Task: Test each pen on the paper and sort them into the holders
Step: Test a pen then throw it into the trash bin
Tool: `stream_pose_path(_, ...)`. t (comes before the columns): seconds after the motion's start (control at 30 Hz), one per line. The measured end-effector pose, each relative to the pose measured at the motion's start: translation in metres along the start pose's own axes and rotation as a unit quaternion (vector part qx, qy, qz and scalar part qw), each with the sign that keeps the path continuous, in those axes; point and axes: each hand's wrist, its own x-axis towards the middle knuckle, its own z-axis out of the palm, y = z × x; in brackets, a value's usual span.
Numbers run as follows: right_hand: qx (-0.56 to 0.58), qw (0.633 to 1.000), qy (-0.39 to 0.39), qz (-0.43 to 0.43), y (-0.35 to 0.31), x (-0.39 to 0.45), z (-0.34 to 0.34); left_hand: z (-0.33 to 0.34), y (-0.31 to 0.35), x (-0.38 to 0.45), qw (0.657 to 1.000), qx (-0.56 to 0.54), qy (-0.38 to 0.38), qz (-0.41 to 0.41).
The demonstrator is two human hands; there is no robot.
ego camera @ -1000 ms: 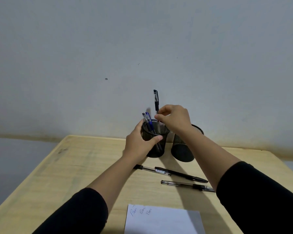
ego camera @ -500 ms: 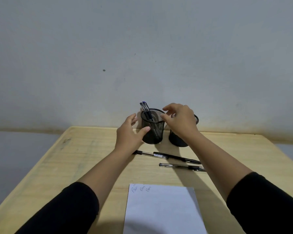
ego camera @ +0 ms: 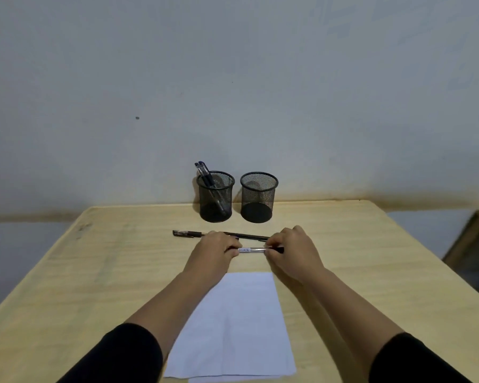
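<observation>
Two black mesh holders stand at the table's far edge. The left holder (ego camera: pixel 215 196) has pens (ego camera: pixel 205 175) leaning in it; the right holder (ego camera: pixel 258 196) looks empty. A clear-barrelled pen (ego camera: pixel 250 249) lies crosswise just beyond the white paper (ego camera: pixel 235 324). My left hand (ego camera: pixel 213 251) pinches its left end and my right hand (ego camera: pixel 291 251) pinches its right end near the black cap. Behind my hands lie two more pens on the wood: one (ego camera: pixel 187 233) reaching left, a black one (ego camera: pixel 250 236) between my hands.
The light wooden table (ego camera: pixel 94 272) ends at a grey wall behind the holders. Its left and right edges slope outward. A second wooden piece of furniture (ego camera: pixel 473 244) stands off the right side.
Both hands left the left holder and came back toward me. They now grip the nearest clear pen by its ends. The pen dropped in a second ago stays in the left holder.
</observation>
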Motion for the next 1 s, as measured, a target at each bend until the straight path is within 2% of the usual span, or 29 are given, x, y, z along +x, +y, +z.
stream_pose_path(0.2, 0.005, 1.0, -0.022, 0.01, 0.007, -0.004, -0.005, 0.0, 0.0, -0.001, 0.997, -0.039, 0.036, -0.055)
stream_pose_path(0.27, 0.089, 0.995, -0.031, 0.037, 0.007, -0.003, -0.015, -0.004, 0.003, -0.003, 0.992, -0.089, 0.062, -0.069)
stream_pose_path(0.33, 0.217, 0.974, -0.02, 0.054, 0.001, -0.003, -0.032, -0.011, 0.01, -0.006, 0.977, -0.171, 0.085, -0.094)
stream_pose_path(0.4, 0.362, 0.929, 0.019, 0.068, -0.009, -0.003, -0.047, -0.017, 0.019, -0.01, 0.96, -0.237, 0.107, -0.105)
stream_pose_path(0.47, 0.497, 0.862, 0.043, 0.089, -0.02, -0.004, -0.055, -0.023, 0.03, -0.014, 0.952, -0.26, 0.127, -0.099)
stream_pose_path(0.53, 0.593, 0.797, 0.049, 0.1, -0.032, -0.006, -0.058, -0.029, 0.04, -0.021, 0.943, -0.294, 0.121, -0.096)
stream_pose_path(0.57, 0.615, 0.781, 0.051, 0.097, -0.036, -0.007, -0.059, -0.031, 0.043, -0.025, 0.941, -0.31, 0.104, -0.093)
stream_pose_path(0.6, 0.61, 0.785, 0.054, 0.087, -0.041, -0.01, -0.061, -0.033, 0.046, -0.029, 0.94, -0.32, 0.08, -0.089)
stream_pose_path(0.67, 0.537, 0.84, 0.062, 0.055, -0.05, -0.015, -0.066, -0.037, 0.048, -0.037, 0.948, -0.304, 0.041, -0.08)
stream_pose_path(0.7, 0.49, 0.869, 0.067, 0.033, -0.053, -0.018, -0.067, -0.042, 0.047, -0.039, 0.952, -0.294, 0.048, -0.077)
stream_pose_path(0.77, 0.388, 0.918, 0.081, -0.015, -0.06, -0.021, -0.068, -0.056, 0.049, -0.04, 0.947, -0.287, 0.121, -0.076)
stream_pose_path(0.83, 0.274, 0.958, 0.069, -0.046, -0.067, -0.024, -0.066, -0.072, 0.053, -0.041, 0.925, -0.316, 0.197, -0.071)
stream_pose_path(0.9, 0.209, 0.974, 0.038, -0.074, -0.075, -0.028, -0.063, -0.084, 0.06, -0.043, 0.918, -0.332, 0.213, -0.048)
stream_pose_path(1.0, 0.189, 0.976, 0.02, -0.106, -0.086, -0.036, -0.062, -0.092, 0.06, -0.049, 0.924, -0.315, 0.21, -0.051)
